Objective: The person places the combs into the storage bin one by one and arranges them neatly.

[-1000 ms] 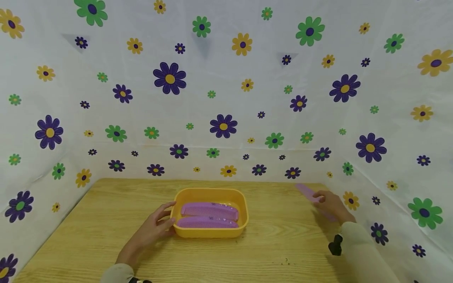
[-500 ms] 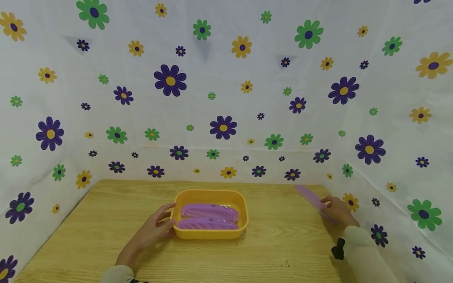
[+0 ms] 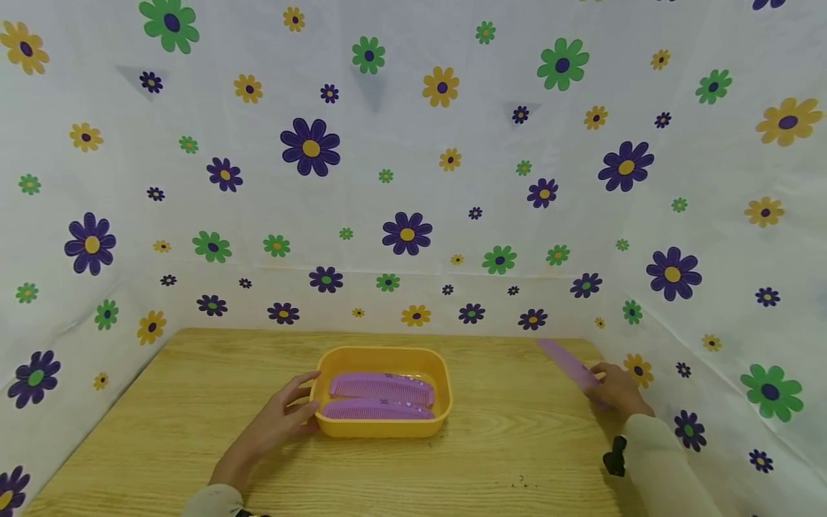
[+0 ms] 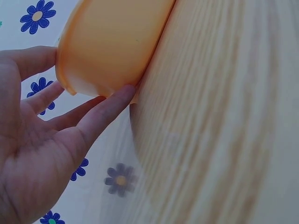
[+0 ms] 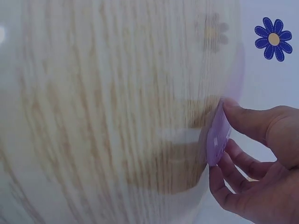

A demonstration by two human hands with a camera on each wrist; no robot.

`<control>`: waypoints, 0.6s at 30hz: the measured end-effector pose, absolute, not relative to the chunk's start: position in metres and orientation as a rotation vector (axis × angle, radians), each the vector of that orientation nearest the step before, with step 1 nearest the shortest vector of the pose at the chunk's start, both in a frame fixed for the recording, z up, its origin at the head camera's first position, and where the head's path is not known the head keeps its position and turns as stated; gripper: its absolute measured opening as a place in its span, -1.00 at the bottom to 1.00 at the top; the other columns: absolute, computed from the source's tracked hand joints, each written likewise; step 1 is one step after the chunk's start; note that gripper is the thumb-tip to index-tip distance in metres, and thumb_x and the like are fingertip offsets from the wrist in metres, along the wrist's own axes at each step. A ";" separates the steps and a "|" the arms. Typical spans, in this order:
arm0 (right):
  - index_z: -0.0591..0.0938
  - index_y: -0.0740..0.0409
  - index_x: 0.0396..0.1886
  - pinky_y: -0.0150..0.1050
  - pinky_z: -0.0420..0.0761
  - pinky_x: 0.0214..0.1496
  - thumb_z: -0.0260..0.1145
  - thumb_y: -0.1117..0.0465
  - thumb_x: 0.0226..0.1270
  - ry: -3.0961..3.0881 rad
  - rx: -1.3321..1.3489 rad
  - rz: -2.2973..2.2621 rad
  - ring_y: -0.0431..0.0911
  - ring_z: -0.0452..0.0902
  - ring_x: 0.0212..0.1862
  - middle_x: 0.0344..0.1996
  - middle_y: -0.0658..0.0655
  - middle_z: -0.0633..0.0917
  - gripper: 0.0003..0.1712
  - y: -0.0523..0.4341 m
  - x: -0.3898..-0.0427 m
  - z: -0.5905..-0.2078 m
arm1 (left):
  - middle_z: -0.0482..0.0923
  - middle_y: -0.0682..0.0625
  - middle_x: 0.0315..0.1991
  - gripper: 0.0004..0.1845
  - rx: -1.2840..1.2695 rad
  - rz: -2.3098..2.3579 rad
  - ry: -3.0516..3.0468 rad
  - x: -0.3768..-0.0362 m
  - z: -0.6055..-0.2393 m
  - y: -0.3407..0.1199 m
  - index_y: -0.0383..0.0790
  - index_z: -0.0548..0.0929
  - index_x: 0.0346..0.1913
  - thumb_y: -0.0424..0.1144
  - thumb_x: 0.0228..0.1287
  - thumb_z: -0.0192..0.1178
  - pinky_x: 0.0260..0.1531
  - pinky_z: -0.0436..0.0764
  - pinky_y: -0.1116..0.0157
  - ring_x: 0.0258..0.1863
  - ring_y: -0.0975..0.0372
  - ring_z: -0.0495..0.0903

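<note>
So from the head cam, the yellow tub [image 3: 382, 425] has two purple combs [image 3: 380, 397] lying flat inside, left hand [image 3: 278, 424] resting loose-fingered against its left end. Over at the table's [image 3: 194, 445] right edge, the right hand [image 3: 617, 391] pinches a third comb [image 3: 568, 362], thin, lilac, slanted. Left wrist cam: straight fingers [image 4: 105, 112] touching the tub wall [image 4: 112, 42]. Right wrist cam: thumb and fingers clamp the comb's end [image 5: 218, 137].

The left hand [image 3: 274, 424] lies forward with fingers straight and spread, thumb raised, fingertips [image 4: 122, 93] pressing flat ahead. The right hand [image 3: 617, 391] is stretched far right, thumb and curled fingers [image 5: 233, 163] closed in a pinching grip.
</note>
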State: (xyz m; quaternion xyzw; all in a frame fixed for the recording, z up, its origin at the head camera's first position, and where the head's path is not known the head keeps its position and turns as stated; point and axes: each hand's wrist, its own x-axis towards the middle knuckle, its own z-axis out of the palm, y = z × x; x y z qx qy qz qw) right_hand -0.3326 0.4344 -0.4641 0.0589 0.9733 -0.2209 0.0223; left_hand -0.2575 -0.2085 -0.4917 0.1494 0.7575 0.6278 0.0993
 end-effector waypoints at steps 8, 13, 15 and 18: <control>0.38 0.63 0.27 0.16 0.69 0.06 0.46 0.20 0.26 2.995 0.217 -0.762 0.39 0.59 0.03 0.09 0.66 0.56 -0.24 0.436 -0.330 -0.465 | 0.15 -0.54 0.50 -0.33 0.441 1.862 2.239 -0.258 -0.493 -0.209 -0.19 0.07 0.63 -0.21 0.62 0.07 0.11 0.76 0.10 0.37 -0.27 0.47; 0.41 0.55 0.27 0.06 0.74 -0.04 0.42 0.26 0.29 2.992 0.255 -0.834 0.33 0.59 -0.03 0.07 0.65 0.56 -0.33 0.436 -0.329 -0.464 | 0.16 -0.54 0.49 -0.33 0.443 1.858 2.242 -0.258 -0.493 -0.209 -0.19 0.07 0.63 -0.21 0.62 0.07 0.11 0.76 0.10 0.37 -0.28 0.47; 0.42 0.53 0.25 0.00 0.76 -0.12 0.39 0.31 0.28 2.999 0.234 -0.866 0.29 0.61 -0.09 0.03 0.64 0.57 -0.38 0.437 -0.328 -0.464 | 0.16 -0.54 0.49 -0.33 0.437 1.855 2.245 -0.257 -0.493 -0.210 -0.19 0.07 0.63 -0.21 0.62 0.07 0.11 0.76 0.11 0.37 -0.27 0.47; 0.44 0.52 0.23 -0.08 0.77 -0.23 0.33 0.37 0.27 3.015 0.190 -0.901 0.23 0.64 -0.16 -0.03 0.63 0.60 -0.44 0.439 -0.326 -0.464 | 0.16 -0.53 0.50 -0.33 0.426 1.850 2.246 -0.257 -0.492 -0.209 -0.18 0.08 0.63 -0.20 0.62 0.07 0.12 0.76 0.10 0.38 -0.26 0.47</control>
